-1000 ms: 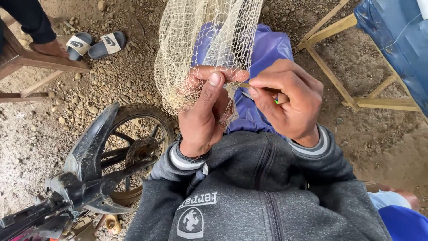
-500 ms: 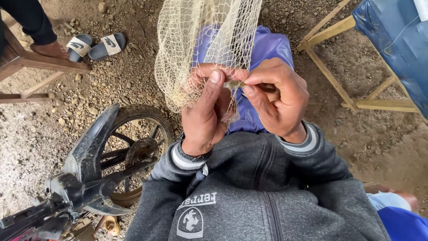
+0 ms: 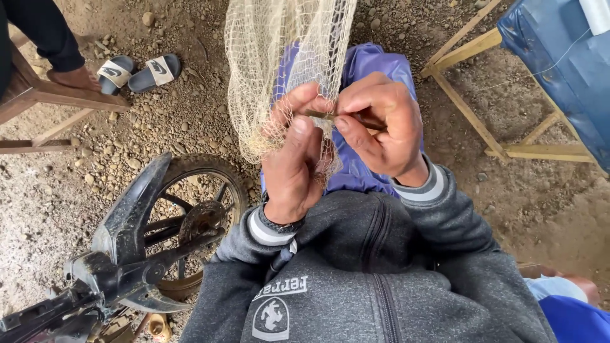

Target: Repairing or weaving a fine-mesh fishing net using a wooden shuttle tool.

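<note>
A pale yellow fishing net (image 3: 273,70) hangs down from the top of the view in front of me. My left hand (image 3: 293,162) pinches a bunch of its lower meshes between thumb and fingers. My right hand (image 3: 380,127) is closed on a thin brown netting needle (image 3: 321,115), whose tip pokes into the mesh right at my left thumb. Both hands touch at the fingertips. Grey sweater sleeves with striped cuffs cover my wrists. A purple-blue cloth (image 3: 372,70) lies behind the net, over my knees.
A motorbike's front wheel and black mudguard (image 3: 136,209) stand at lower left. Another person's foot (image 3: 76,77) and two slippers (image 3: 136,71) are at upper left by a wooden bench (image 3: 51,101). A wooden frame (image 3: 483,121) and blue tarp (image 3: 559,70) stand right. Ground is stony dirt.
My right hand has shifted left and closed in on my left hand, bringing the needle into the mesh. Both hands sit slightly higher in the view.
</note>
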